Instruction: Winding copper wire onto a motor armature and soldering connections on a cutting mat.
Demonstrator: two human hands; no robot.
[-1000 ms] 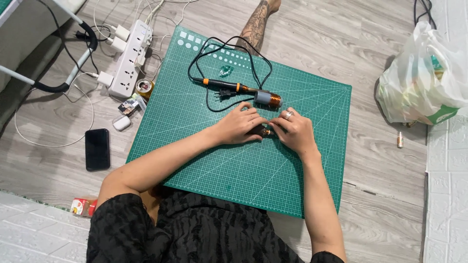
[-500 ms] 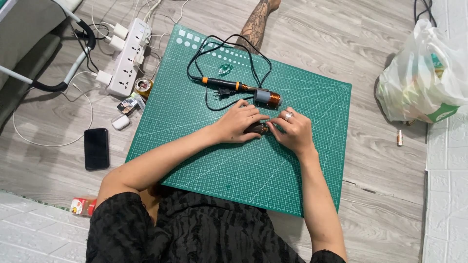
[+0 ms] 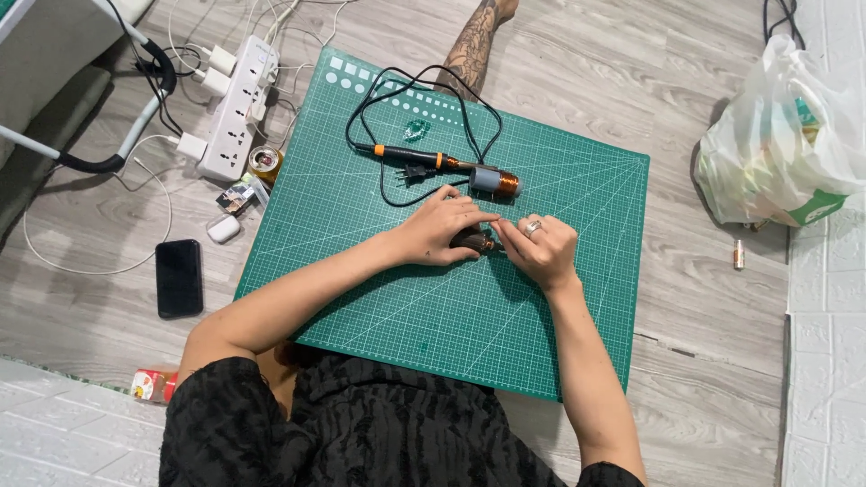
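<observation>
Dark small part (image 3: 473,240) stays pinched between left hand (image 3: 439,227) and right hand (image 3: 538,247); nothing has shifted.

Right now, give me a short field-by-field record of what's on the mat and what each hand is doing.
surface: green cutting mat on a wood-look floor
left hand: left hand cupped over a small dark object
right hand: right hand, ring on one finger, fingertips at the same object
on mat above hands: soldering iron with black cord, copper wire spool
off mat, left: power strip, black phone
off mat, right: plastic bag
</observation>
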